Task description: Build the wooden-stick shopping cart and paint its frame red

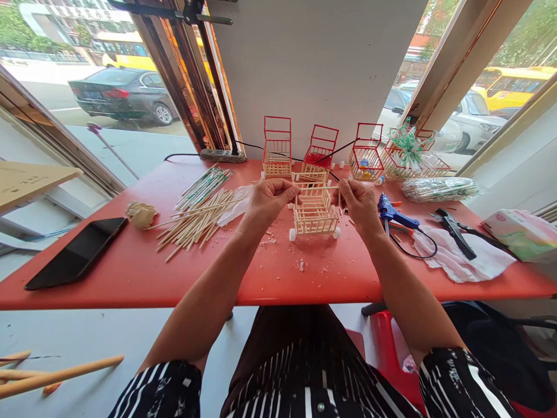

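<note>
A small cart (315,213) built of pale wooden sticks, with white wheels, stands on the red table (278,278) in front of me. Across its top rim lies a thin wooden stick (317,187). My left hand (270,199) pinches the stick's left end and my right hand (359,201) pinches its right end, both at the cart's upper edge. The fingertips of both hands are closed on the stick.
A pile of loose sticks (198,217) lies to the left, a black phone (78,251) further left. A blue glue gun (394,216), black cutters (455,232) on white cloth and a tissue pack (522,232) lie to the right. Several red-topped carts (319,152) stand at the back.
</note>
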Motion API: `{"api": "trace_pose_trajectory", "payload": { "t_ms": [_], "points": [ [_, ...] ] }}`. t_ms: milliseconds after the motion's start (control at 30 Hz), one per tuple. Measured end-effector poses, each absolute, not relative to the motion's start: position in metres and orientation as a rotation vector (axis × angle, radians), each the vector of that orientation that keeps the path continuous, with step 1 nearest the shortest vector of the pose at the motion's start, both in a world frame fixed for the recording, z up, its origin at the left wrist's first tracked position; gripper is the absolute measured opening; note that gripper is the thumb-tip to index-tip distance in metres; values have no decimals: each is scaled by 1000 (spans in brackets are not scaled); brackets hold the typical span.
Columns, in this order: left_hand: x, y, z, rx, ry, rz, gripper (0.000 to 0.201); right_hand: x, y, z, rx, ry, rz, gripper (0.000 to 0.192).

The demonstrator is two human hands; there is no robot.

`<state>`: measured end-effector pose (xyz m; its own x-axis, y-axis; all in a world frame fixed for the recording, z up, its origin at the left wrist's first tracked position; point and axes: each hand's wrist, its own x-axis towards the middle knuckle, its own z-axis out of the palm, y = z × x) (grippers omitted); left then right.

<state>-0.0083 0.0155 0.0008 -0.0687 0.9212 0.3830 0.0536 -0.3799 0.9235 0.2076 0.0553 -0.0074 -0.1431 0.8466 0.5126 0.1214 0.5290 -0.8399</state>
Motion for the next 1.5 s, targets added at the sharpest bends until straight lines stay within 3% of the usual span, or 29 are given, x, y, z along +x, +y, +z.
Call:
{"api": "trace_pose_trajectory", "payload": {
  "t_ms": [1500],
  "points": [
    [-10,22,-6,1510,1123,1533,36,207,54,-11,-903,-1671,636,63]
  ]
}}
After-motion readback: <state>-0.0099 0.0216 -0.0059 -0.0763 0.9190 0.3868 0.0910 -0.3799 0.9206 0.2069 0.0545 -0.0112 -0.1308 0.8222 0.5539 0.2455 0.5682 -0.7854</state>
